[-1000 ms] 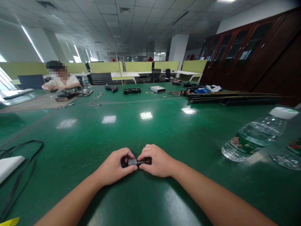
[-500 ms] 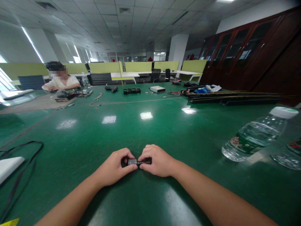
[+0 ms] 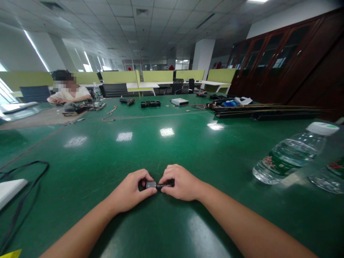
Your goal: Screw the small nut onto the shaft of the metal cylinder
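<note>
Both hands, left (image 3: 146, 185) and right (image 3: 168, 182), pinch a small cylindrical part (image 3: 151, 184), its long axis running left to right.

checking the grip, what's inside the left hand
The left hand holds a part; its grey section shows, with something dark in the curl of the fingers. What the fingers cover cannot be seen.

A glossy green table (image 3: 166, 154) is carrying a clear white-capped plastic bottle (image 3: 285, 157) on the right. Farther back, a black-and-red pistol-shaped drill (image 3: 127, 101), a black rectangular open frame (image 3: 151, 104) and a white flat box (image 3: 180, 102) are lying apart.
</note>
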A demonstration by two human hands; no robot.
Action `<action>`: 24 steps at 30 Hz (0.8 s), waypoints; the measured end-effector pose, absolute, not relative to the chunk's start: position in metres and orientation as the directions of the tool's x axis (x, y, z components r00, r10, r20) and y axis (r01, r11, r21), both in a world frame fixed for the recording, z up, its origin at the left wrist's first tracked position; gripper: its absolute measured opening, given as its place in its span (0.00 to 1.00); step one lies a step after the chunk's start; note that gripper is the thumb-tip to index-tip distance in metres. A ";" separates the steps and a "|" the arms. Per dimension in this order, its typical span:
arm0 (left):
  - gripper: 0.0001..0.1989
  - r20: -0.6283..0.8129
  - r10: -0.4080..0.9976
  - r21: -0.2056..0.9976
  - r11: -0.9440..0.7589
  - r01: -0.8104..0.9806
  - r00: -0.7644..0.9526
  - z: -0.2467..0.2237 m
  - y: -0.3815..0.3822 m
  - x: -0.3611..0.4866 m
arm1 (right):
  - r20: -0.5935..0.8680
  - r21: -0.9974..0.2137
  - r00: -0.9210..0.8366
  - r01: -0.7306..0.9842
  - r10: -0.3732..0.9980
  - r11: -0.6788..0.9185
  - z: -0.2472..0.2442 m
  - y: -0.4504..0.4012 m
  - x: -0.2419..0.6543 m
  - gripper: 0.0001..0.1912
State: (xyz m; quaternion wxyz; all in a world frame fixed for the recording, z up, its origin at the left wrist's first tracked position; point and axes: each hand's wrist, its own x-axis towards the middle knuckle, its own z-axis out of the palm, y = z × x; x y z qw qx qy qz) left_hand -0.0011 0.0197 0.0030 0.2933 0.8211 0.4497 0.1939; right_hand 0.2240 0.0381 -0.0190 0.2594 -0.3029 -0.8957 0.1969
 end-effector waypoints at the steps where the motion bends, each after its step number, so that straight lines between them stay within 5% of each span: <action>1: 0.08 0.054 0.853 0.656 -0.423 0.626 0.520 0.003 0.020 -0.001 | 0.346 -0.511 -0.681 0.440 0.645 0.738 -0.019 0.038 0.224 0.06; 24: 0.09 0.048 0.857 0.638 -0.422 0.644 0.514 0.002 0.021 -0.001 | 0.306 -0.514 -0.649 0.503 0.696 0.695 -0.013 0.041 0.232 0.05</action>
